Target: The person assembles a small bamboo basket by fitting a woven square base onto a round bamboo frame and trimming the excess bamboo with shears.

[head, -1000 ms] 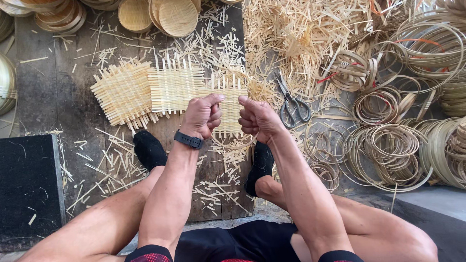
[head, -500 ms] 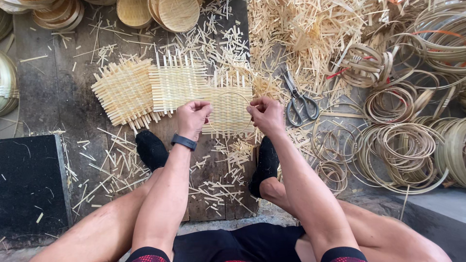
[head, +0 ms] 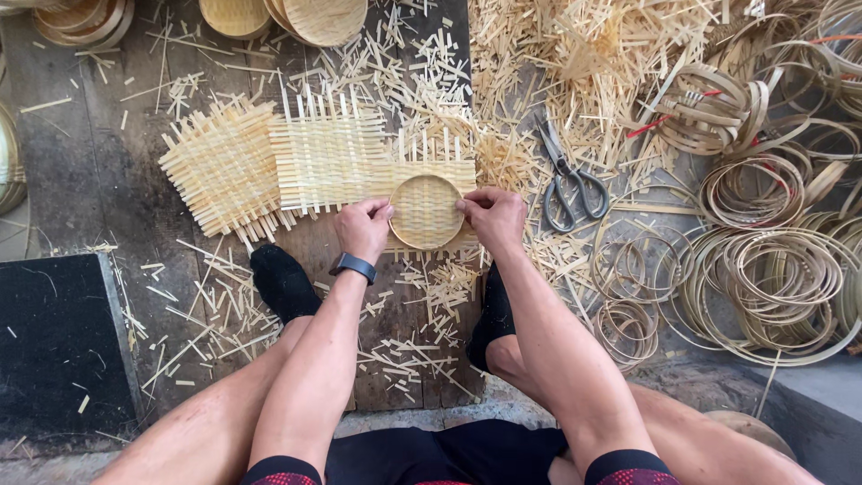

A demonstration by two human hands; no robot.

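Observation:
A small round woven bamboo disc with a ring rim (head: 426,211) lies between my hands on a square woven bamboo mat (head: 433,172). My left hand (head: 365,228), a dark watch on its wrist, grips the disc's left edge. At the disc's right edge my right hand (head: 492,216) pinches the rim. Two more square woven mats (head: 328,153) (head: 223,166) lie overlapping to the left on the wooden floor.
Metal scissors (head: 567,175) lie right of my right hand. Coils of bamboo rings (head: 777,274) pile at the right. Bamboo offcuts (head: 593,54) litter the floor. Finished round discs (head: 305,16) stack at the top. A black mat (head: 54,341) lies at the left. My feet in black socks (head: 283,280) rest below.
My hands, close together a second ago, moved apart and forward onto the right mat. A round woven disc now shows between them.

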